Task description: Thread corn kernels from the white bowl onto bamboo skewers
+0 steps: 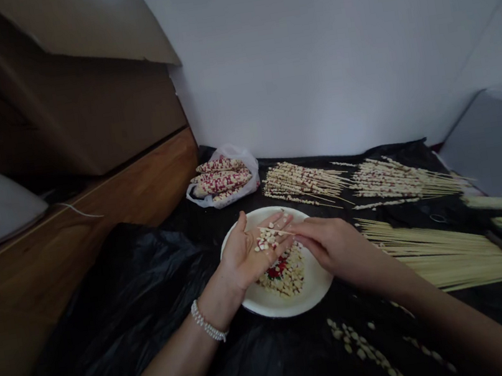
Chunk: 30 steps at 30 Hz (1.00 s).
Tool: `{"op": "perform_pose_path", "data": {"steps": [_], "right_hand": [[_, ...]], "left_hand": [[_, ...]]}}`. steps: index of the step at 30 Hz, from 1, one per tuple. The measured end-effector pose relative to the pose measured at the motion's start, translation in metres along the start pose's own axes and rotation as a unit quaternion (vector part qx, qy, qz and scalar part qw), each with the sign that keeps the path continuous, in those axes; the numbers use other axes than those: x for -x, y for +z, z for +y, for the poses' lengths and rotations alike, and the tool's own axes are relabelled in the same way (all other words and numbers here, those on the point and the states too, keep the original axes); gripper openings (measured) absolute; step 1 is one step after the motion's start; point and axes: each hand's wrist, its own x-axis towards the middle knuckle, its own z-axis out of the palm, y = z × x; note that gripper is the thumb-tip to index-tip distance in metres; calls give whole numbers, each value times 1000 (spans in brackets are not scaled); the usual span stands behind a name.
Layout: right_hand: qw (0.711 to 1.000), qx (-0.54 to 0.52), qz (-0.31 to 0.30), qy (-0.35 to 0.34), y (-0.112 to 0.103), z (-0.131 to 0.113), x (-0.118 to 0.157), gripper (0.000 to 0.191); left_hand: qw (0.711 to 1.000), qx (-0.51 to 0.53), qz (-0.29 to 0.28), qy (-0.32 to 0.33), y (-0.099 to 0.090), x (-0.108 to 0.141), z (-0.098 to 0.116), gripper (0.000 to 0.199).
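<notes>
The light is dim and soft, the white wall is the brightest part, a faint shadow lies under the plate, the corners go dark, and the picture bends and blurs toward its edges.

Black plastic sheeting over worktop. White plate at center; threaded corn skewers 12 o'clock; bare skewers 3 o'clock; loose kernels 6 o'clock; bagged cobs 11 o'clock.

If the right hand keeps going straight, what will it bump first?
Probably the open, palm-up left hand holding pale corn kernels, just ahead of the bare right hand and its thin wooden skewer; depth is hard to judge.
</notes>
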Motion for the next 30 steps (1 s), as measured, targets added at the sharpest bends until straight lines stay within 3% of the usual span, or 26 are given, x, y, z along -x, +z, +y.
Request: {"op": "perform_pose_path", "data": {"steps": [6,9,12,18,24,30], "right_hand": [[999,9,-41,-12,6,3,1,33],[999,30,-18,28,-1,13,2,32],[999,-45,12,21,-4,16,1,28],[990,-88,99,51,6,12,0,19],[998,-38,55,22,14,20,3,32],[998,-51,43,4,14,22,3,20]], "left_hand": [[1000,-8,-18,-10,0,0,1,69],[999,-3,-35,-14,-2,-2,1,70],[999,4,-43,-27,-1,-3,-1,68],[995,0,-66,-74,3,-3,-6,64],[990,-17,-70,-124,8,-2,-11,59],[989,-33,-55,-131,12,-2,-13,58]]}}
